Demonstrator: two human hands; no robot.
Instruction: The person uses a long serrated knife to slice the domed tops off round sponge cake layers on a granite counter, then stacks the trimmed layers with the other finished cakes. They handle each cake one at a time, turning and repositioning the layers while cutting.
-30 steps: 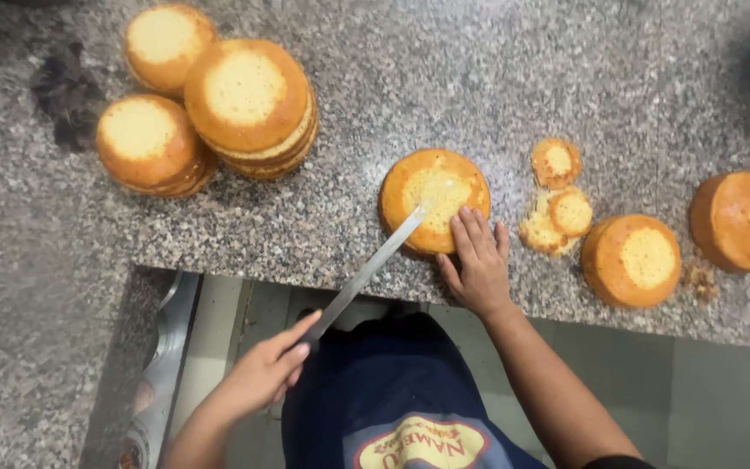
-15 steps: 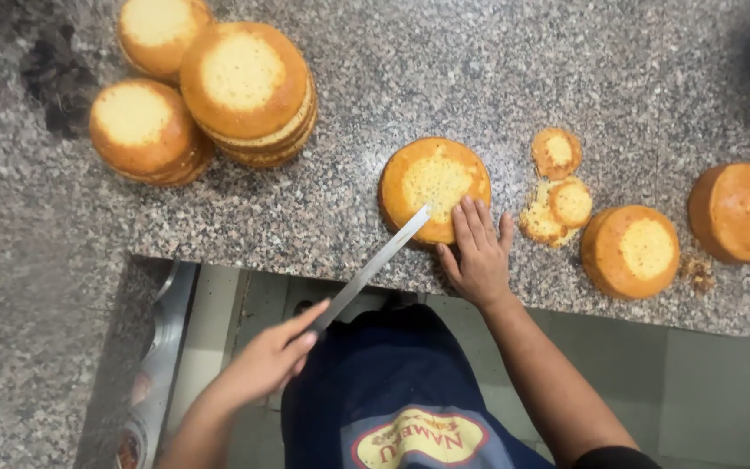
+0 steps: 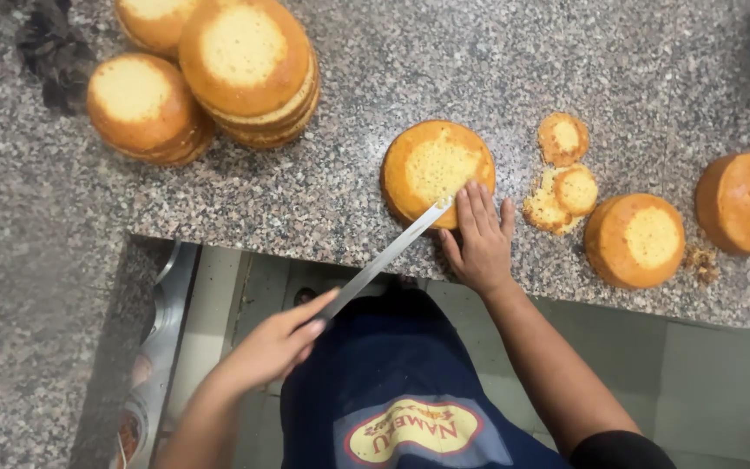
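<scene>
A round golden sponge cake point(image 3: 431, 169) lies flat on the speckled granite counter point(image 3: 444, 69) near its front edge. My right hand point(image 3: 479, 239) rests palm down on the cake's near right side, fingers spread over its top. My left hand point(image 3: 275, 347), below the counter edge, grips the handle of a long knife point(image 3: 384, 258). The blade runs up to the right, and its tip touches the cake's near edge just left of my right fingers.
Several round cakes are stacked at the back left point(image 3: 245, 69), with another stack point(image 3: 141, 108) beside them. Two whole cakes point(image 3: 635, 239) point(image 3: 744, 204) and cut-off crust pieces point(image 3: 562, 187) lie to the right. A dark cloth point(image 3: 49, 48) sits far left. A metal tray edge point(image 3: 162, 330) shows below.
My right hand has slid a little further onto the cake. The knife tip has stayed at the cake's near edge while my left hand has shifted slightly.
</scene>
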